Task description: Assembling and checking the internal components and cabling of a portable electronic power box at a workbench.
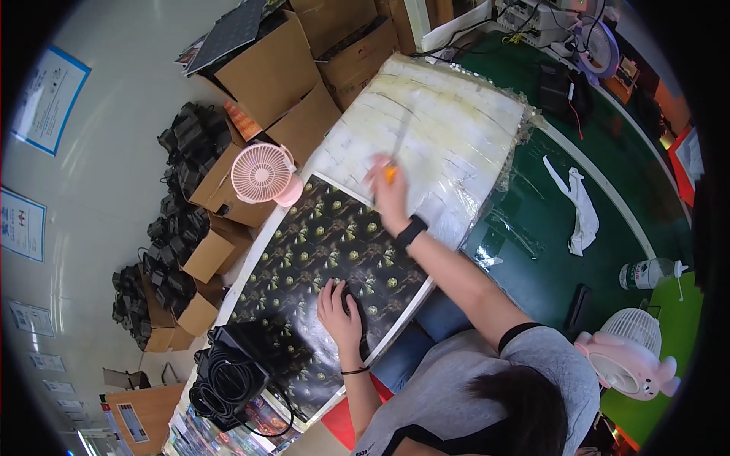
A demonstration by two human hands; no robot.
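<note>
Counter (464,106): white, wrapped in clear plastic
Boxes (266,76): brown, stacked beside the counter, some holding black devices
Mat (293,258): dark, patterned, lying on the counter
Cable (228,380): black, coiled, at the mat's lower-left end
Fan (262,173): pink, by the mat's upper corner
Left hand (340,313): resting on the mat, fingers loosely spread
Right hand (391,196): blurred, near the mat's upper edge, fingers closed round the tool
Tool (391,174): orange handle, thin blurred shaft reaching out over the counter

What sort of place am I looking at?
Probably a small workshop or packing area: open cardboard boxes stand beside the work surface, black items are heaped there, and coiled black cable sits by the patterned sheet.
</note>
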